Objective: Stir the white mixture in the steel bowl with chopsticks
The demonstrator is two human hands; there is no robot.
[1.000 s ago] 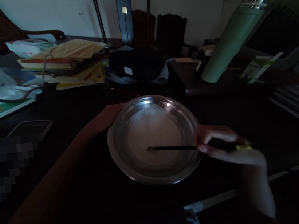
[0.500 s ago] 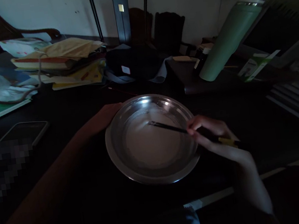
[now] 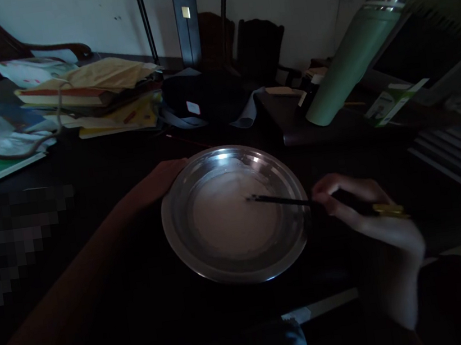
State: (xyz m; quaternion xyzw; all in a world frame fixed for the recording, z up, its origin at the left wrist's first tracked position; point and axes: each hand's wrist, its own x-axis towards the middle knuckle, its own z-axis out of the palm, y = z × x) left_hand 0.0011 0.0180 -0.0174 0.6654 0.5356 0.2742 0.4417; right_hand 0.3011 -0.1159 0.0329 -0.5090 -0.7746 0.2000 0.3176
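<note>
A round steel plate (image 3: 180, 241) lies on the dark table in front of me, with a pale whitish layer spread across its middle. My left hand (image 3: 159, 181) rests against the plate's upper left rim, fingers wrapped on its edge. My right hand (image 3: 362, 206) is closed on a thin dark tool with a yellow end (image 3: 285, 201). The tool's tip sits over the pale layer, right of the plate's middle.
Stacked books and papers (image 3: 97, 96) lie at the back left, a dark bag (image 3: 204, 99) behind the plate. A green flask with a steel top (image 3: 351, 60) stands at the back right beside a small box (image 3: 395, 101). Chairs stand by the wall.
My right hand has pulled to the right and slightly down, drawing the tool's tip from the plate's upper middle toward its right side. The left hand has stayed on the rim.
</note>
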